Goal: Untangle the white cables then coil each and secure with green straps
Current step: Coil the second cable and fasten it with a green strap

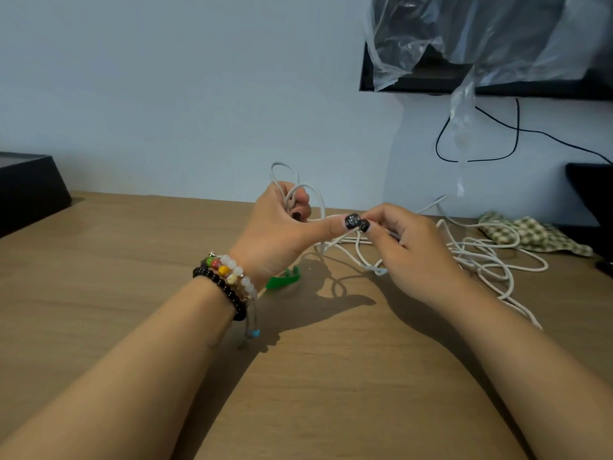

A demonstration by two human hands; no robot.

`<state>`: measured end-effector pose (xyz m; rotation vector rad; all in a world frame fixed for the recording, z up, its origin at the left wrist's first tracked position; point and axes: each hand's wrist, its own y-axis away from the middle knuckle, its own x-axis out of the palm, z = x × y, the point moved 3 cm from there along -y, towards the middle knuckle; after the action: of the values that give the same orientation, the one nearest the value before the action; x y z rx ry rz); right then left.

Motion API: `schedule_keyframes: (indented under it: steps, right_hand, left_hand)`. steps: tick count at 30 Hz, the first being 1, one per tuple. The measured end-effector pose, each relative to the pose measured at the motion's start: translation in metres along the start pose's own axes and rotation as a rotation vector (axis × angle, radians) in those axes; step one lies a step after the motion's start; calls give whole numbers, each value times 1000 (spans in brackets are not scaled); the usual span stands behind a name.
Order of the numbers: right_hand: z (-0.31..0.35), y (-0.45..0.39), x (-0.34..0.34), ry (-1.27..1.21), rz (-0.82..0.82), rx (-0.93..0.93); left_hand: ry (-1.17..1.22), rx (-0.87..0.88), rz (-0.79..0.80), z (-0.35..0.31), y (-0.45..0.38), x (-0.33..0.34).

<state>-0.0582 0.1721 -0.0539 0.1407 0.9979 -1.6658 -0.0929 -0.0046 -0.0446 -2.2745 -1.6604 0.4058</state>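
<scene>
My left hand (282, 230) grips a few loops of white cable (292, 180) that stand up above its fingers. My right hand (411, 247) pinches a strand of the same cable near the left thumb, just above the wooden table (132, 260). More white cable lies in a loose tangle (484, 254) on the table to the right of my right hand. A green strap (283, 278) lies on the table under my left wrist, partly hidden by it.
A checked cloth (530, 234) lies at the back right beside the tangle. A black box (26, 187) sits at the far left. A plastic-covered screen (481, 44) hangs on the wall, with black wires (481, 137) below and a dark object (593, 200) at right.
</scene>
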Motion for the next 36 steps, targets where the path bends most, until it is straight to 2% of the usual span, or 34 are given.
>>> schedule_keyframes:
  steps: [5,7,10,14,18,22,27,32,36]
  right_hand:
    - [4,3,7,-37,164,40]
    - [8,6,9,-15,245,36]
    - [14,9,10,38,331,22]
    - [21,12,13,-30,394,39]
    - [25,14,15,-55,388,41]
    - [29,16,18,-6,374,24]
    - [34,18,20,-95,314,34]
    - [33,16,20,-208,273,119]
    - [33,16,20,-233,276,114]
  left_hand:
    - [-202,32,-42,2,0,5]
    - [-266,53,-10,3,-1,5]
    - [-270,12,-22,4,1,6]
    - [-156,-83,-97,6,2,8]
    - [42,-146,-181,8,1,6]
    - [51,-159,-148,10,2,8]
    - [116,-121,-115,12,0,11]
    - [319,-119,-73,11,1,15]
    - [285,-97,-123,7,4,13]
